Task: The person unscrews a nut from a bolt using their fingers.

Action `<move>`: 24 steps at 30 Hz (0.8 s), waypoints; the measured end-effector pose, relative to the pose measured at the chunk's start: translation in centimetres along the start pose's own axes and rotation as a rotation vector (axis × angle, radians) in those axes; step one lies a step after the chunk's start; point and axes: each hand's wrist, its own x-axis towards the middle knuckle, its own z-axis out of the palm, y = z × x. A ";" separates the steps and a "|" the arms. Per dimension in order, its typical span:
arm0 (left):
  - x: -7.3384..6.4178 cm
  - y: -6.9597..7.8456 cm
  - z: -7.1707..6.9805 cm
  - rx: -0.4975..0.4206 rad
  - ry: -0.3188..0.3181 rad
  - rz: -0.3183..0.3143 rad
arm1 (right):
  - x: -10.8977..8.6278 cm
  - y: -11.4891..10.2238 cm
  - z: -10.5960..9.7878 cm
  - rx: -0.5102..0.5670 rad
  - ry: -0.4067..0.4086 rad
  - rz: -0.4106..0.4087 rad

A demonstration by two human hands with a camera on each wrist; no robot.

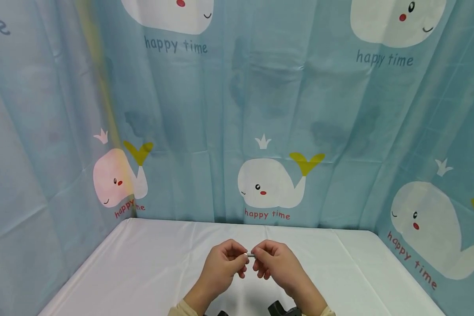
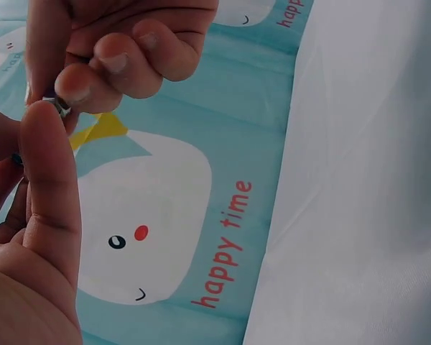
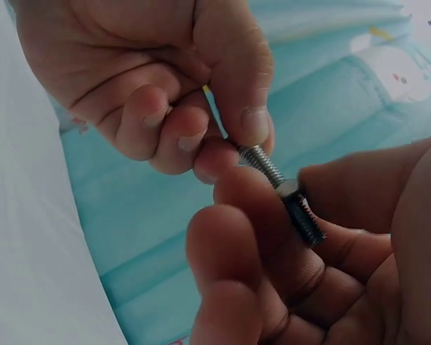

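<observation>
A threaded metal bolt (image 3: pixel 262 161) with a hex nut (image 3: pixel 289 188) partway along it is held between both hands above the table. My left hand (image 1: pixel 222 267) pinches one end of the bolt between thumb and index finger, covering that end. At the nut, the thumb and index finger of my right hand (image 1: pixel 278 264) grip from either side. A darker threaded length shows past the nut in the right wrist view, lying between the right fingers. In the left wrist view only a small shiny bit of metal (image 2: pixel 57 106) shows between the fingertips.
A white cloth covers the table (image 1: pixel 142 263) below the hands. Blue curtains (image 1: pixel 205 184) printed with whales and lettering hang at the back and both sides. Dark wrist gear (image 1: pixel 285 310) shows at the bottom edge of the head view.
</observation>
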 end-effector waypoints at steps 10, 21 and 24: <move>0.0 0.1 -0.1 -0.034 0.006 0.004 | -0.2 -0.4 0.1 0.039 -0.018 -0.017; 0.1 0.1 -0.2 -0.025 -0.003 0.008 | -0.1 -0.3 0.0 0.015 0.004 -0.009; 0.1 0.1 -0.3 -0.021 0.002 -0.001 | -0.1 -0.3 -0.1 0.035 -0.001 -0.003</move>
